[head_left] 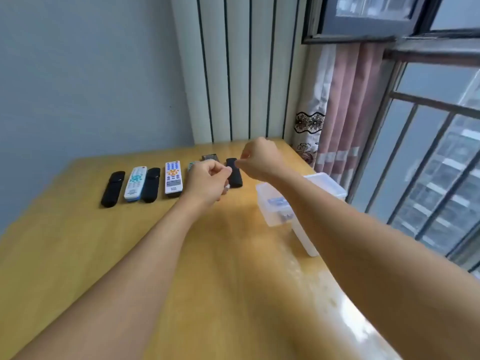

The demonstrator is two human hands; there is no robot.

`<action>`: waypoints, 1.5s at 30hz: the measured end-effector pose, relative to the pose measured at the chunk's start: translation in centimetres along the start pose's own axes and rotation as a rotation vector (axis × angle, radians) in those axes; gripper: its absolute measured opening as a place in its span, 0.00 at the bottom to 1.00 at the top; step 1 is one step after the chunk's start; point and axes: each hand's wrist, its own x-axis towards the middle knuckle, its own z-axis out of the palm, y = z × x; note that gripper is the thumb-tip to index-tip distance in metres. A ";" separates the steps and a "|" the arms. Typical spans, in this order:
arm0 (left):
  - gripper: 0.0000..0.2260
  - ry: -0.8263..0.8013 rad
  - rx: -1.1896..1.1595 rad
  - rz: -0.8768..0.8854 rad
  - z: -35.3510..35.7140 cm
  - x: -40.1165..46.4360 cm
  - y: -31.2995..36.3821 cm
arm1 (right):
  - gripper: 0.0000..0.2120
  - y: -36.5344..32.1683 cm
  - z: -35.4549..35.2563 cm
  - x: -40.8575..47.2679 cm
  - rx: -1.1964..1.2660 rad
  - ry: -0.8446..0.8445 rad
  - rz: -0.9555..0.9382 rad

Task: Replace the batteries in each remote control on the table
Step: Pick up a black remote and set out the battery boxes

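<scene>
the remotes lay in a row near the far edge of the table (78, 255): a black remote (112, 189), a white remote with teal keys (135, 184), another black one (151, 185), a white remote with orange keys (173, 179), then a dark remote (234, 175) toward the far right corner. the left hand (207, 181) had its fingers curled round something small and pale, probably a battery, though i could not tell. the right hand (259, 158) pinched at the dark remote's top end. a clear plastic box (278, 206) stood near the right edge. this looked like a mid-swap step; next called for seating the cell squarely.
</scene>
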 end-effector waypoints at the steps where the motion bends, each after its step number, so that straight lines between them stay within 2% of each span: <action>1: 0.08 0.018 -0.018 -0.011 -0.4 0.7 -0.6 | 0.11 -0.7 1.1 1.7 -0.053 -0.092 0.054; 6: 0.06 -0.005 -0.023 -0.053 -1.3 2.1 -4.2 | 0.08 -1.3 5.2 5.9 -0.246 -0.356 0.219; 8: 0.06 0.005 -0.062 -0.041 -2.0 2.5 -5.0 | 0.09 -0.5 6.4 6.9 -0.275 -0.380 0.252; 12: 0.07 0.028 -0.085 -0.022 -3.2 2.7 -5.6 | 0.16 -0.2 7.3 7.8 -0.223 -0.428 0.331; 15: 0.06 0.062 -0.084 -0.029 -3.6 2.3 -5.7 | 0.16 -0.4 7.5 7.8 -0.165 -0.463 0.396; 18: 0.06 0.060 -0.066 -0.025 -4.0 1.4 -5.6 | 0.11 0.3 6.9 7.5 -0.027 -0.366 0.442; 20: 0.07 0.069 -0.065 -0.034 -4.5 0.8 -5.0 | 0.12 0.7 5.3 7.3 0.131 -0.171 0.432; 22: 0.12 0.083 -0.199 -0.121 -5.3 -0.3 -3.8 | 0.12 0.2 3.0 5.8 0.163 0.039 0.260; 23: 0.17 0.046 -0.361 -0.212 -5.9 -0.9 -3.2 | 0.10 -0.4 2.0 4.2 0.146 0.106 0.103; 25: 0.30 -0.182 -0.709 -0.405 -7.4 -2.4 -2.2 | 0.06 -1.2 0.7 -0.5 0.122 0.119 -0.314; 27: 0.38 -0.509 -0.806 -0.464 -8.6 -4.5 -2.1 | 0.10 -1.7 0.6 -6.2 0.051 0.130 -0.674; 29: 0.33 -0.685 -0.721 -0.410 -8.7 -7.3 -2.3 | 0.13 -1.6 1.9 -10.4 0.021 0.158 -0.853; 30: 0.26 -0.698 -0.679 -0.381 -8.5 -8.6 -2.5 | 0.14 -1.3 2.8 -11.6 0.063 0.176 -0.857; 32: 0.16 -0.601 -0.646 -0.350 -7.7 -11.5 -3.2 | 0.25 -1.3 4.4 -14.1 0.196 0.182 -0.700; 34: 0.12 -0.465 -0.612 -0.344 -6.9 -13.7 -4.3 | 0.38 -1.2 5.5 -15.6 0.330 0.124 -0.458; 35: 0.12 -0.389 -0.588 -0.339 -6.6 -14.9 -4.8 | 0.40 -1.3 5.8 -16.2 0.460 0.053 -0.332; 36: 0.11 -0.323 -0.567 -0.328 -6.3 -15.7 -5.2 | 0.37 -1.5 5.7 -16.6 0.630 -0.043 -0.204; 39: 0.08 -0.204 -0.534 -0.279 -5.6 -16.9 -5.8 | 0.18 -2.0 4.8 -17.9 1.031 -0.342 0.083; 41: 0.07 -0.166 -0.514 -0.242 -5.3 -16.9 -5.9 | 0.12 -2.1 5.0 -18.9 1.035 -0.387 0.084; 45: 0.05 -0.144 -0.524 -0.222 -4.9 -16.6 -6.4 | 0.12 -1.7 6.2 -19.7 0.951 -0.384 0.039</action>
